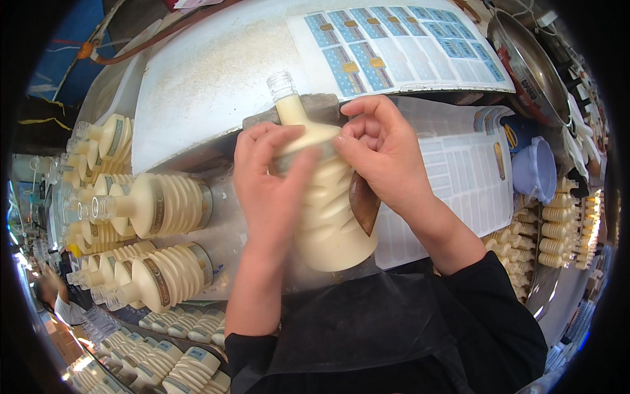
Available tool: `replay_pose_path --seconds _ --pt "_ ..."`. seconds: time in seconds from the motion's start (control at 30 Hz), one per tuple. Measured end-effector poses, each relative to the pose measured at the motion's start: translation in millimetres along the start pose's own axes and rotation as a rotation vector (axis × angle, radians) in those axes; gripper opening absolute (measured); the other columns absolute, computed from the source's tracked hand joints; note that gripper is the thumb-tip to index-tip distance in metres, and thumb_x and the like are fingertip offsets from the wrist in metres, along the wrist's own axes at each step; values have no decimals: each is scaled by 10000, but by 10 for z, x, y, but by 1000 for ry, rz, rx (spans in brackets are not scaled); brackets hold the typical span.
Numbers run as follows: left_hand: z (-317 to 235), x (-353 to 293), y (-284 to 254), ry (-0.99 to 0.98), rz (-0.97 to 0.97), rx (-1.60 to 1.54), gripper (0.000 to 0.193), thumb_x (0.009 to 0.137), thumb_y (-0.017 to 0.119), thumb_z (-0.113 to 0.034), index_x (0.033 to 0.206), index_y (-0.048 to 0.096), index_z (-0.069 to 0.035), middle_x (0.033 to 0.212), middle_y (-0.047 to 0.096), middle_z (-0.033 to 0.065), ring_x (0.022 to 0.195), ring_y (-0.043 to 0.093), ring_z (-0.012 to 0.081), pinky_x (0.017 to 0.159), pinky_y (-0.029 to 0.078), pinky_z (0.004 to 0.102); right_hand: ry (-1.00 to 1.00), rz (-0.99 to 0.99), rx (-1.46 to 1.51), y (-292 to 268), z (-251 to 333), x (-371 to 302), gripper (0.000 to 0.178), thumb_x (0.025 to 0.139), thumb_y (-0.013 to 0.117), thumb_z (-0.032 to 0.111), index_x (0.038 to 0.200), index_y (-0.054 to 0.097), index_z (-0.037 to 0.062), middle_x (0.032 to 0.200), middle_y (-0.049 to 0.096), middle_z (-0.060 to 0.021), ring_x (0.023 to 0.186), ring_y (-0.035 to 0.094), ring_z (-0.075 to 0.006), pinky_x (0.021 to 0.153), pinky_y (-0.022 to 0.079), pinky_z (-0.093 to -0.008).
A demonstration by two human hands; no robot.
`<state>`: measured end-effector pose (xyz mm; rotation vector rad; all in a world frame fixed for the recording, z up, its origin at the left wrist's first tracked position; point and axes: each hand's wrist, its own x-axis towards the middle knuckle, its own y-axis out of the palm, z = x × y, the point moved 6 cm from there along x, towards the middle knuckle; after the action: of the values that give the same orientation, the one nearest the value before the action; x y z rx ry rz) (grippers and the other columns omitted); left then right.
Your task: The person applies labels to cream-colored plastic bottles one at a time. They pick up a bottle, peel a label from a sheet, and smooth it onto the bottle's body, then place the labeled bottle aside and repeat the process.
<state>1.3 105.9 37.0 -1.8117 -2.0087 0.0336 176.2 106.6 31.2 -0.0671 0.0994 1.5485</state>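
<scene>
A cream-coloured bottle with a spiral-ribbed body and clear threaded neck lies in front of me, neck pointing away. Around its shoulder runs a greyish label band. My left hand curves over the bottle's left side at the band, its thumb smeared by motion. On the right side, my right hand has its fingers curled and thumb and forefinger brought together at the band's edge; what they pinch is hidden. Below it, a brown flat piece leans along the bottle; I cannot tell whether the hand holds it.
Behind the bottle's neck is a grey block. A sheet of blue labels lies on the white board; a partly used sheet is at right. Similar bottles stand left. A lilac bucket and metal pan are right.
</scene>
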Motion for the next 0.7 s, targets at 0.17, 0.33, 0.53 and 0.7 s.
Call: replay_pose_path --seconds 0.17,0.33,0.53,0.7 --pt "24 31 -3 -48 49 -49 289 769 828 -92 1045 752 -53 1117 571 63 1073 584 192 954 476 317 -64 -2 -14 -10 41 -57 354 933 678 3 1245 510 19 927 644 -18 728 566 -5 644 446 -167" --pt "26 37 6 -50 60 -60 289 776 820 -85 1055 752 -53 1119 564 61 1078 576 188 957 471 311 -107 -32 -79 -22 -3 -23 340 931 676 -1 1234 528 33 942 631 -8 730 547 -1 637 431 -172" --pt "143 -13 -15 -66 53 -160 236 874 715 -80 1106 740 -43 1160 569 74 1111 562 197 1003 443 319 -183 -131 -158 -145 -87 54 294 924 706 210 1150 619 42 874 656 -64 788 636 -177 721 509 -316" --pt "108 -61 5 -7 32 -72 254 936 650 -123 1163 707 -28 1226 571 105 1175 560 225 1041 430 346 -95 8 -391 -6 -36 23 351 920 726 306 1111 634 26 852 614 -82 784 595 -185 702 482 -327"
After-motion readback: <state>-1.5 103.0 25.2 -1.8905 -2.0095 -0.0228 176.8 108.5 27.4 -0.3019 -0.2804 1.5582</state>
